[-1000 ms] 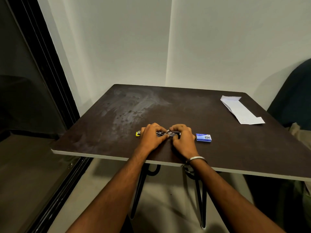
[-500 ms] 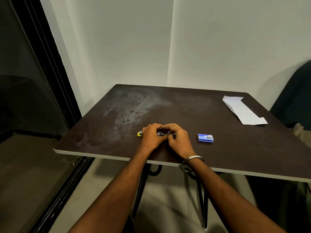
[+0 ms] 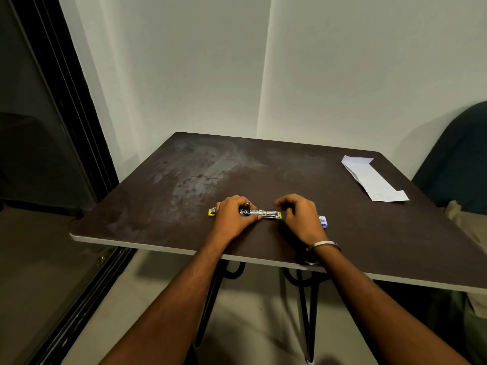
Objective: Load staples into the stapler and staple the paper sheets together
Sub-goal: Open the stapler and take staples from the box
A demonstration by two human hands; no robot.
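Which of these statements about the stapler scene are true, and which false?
1. The left hand holds the stapler. True.
2. The right hand grips the stapler. False: it hovers just right of it, fingers loosely curled, holding nothing.
3. The paper lies under the stapler. False: it lies at the table's far right, apart from both hands.
4. The staple box sits right of the right hand, partly hidden by it. True.
5. The stapler lies open flat, its metal tray showing. True.

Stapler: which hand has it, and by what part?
Left hand grips the opened stapler near its hinge, fingers curled over it. Right hand hovers beside the metal end, holding nothing.
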